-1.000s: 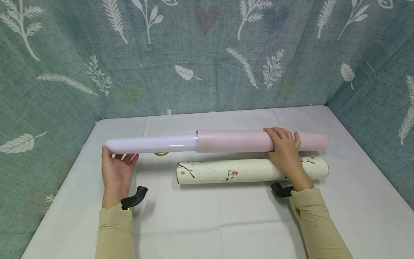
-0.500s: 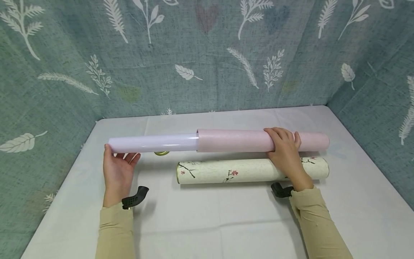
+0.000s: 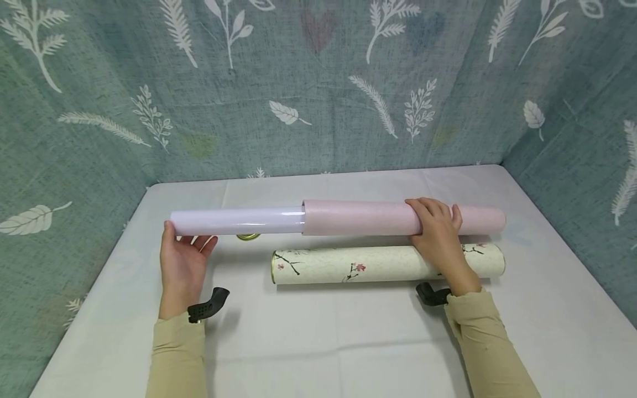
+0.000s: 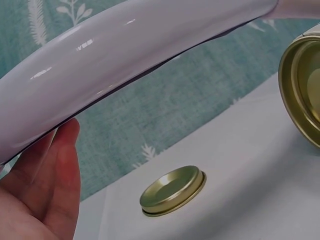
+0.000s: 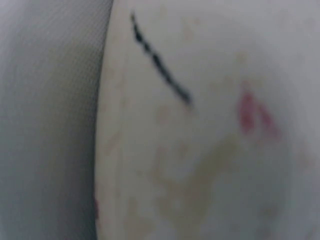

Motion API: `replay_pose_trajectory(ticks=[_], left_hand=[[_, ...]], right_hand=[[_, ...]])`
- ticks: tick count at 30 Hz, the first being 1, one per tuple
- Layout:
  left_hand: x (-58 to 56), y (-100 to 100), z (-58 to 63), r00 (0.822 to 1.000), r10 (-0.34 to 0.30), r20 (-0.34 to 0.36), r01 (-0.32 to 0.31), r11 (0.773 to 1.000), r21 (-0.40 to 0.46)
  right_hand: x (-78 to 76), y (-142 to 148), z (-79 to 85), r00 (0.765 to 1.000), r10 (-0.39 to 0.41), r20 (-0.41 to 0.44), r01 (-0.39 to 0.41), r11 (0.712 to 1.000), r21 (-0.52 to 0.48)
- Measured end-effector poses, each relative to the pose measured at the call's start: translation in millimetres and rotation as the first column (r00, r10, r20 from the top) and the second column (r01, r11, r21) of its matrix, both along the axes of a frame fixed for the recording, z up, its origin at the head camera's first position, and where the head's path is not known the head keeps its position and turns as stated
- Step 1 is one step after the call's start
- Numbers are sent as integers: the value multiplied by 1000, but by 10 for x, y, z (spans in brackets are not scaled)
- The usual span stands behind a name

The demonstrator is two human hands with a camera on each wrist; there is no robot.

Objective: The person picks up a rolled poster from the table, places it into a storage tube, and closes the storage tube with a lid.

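Note:
In the head view, a rolled glossy white sheet [image 3: 239, 221] reaches into the open left end of a pink tube [image 3: 358, 217]. My left hand [image 3: 184, 268] holds the roll's outer end, thumb at the tip and fingers beneath. The left wrist view shows those fingers [image 4: 65, 165] against the underside of the white roll [image 4: 125, 55]. From above, my right hand [image 3: 438, 235] grips the pink tube right of its middle. Just in front lies a cream tube [image 3: 343, 265] with a blossom-branch print. That printed surface [image 5: 200, 150] fills most of the right wrist view, blurred.
A gold metal lid [image 4: 172, 190] lies on the white tablecloth [image 3: 308, 337], partly hidden under the roll in the head view. The cream tube's gold-rimmed end [image 4: 305, 85] stands at the right of the left wrist view. Patterned green cloth [image 3: 318, 88] borders the table.
My left hand and the white roll have shifted slightly right, so a little less of the roll sticks out of the pink tube. The right hand and cream tube have stayed in place.

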State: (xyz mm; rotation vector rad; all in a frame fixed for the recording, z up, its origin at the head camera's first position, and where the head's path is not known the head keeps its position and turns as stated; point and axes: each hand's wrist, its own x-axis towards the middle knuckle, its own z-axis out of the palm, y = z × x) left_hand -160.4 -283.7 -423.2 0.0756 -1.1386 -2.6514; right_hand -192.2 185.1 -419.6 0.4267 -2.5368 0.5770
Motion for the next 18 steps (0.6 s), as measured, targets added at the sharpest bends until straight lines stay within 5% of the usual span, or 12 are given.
replay_pose_trajectory(ticks=[18], left_hand=[[-8,29,4,999,-15,38,16,1000,-15]], right_hand=[[-8,16,-32,1000,-5,-13,5,1000,8]])
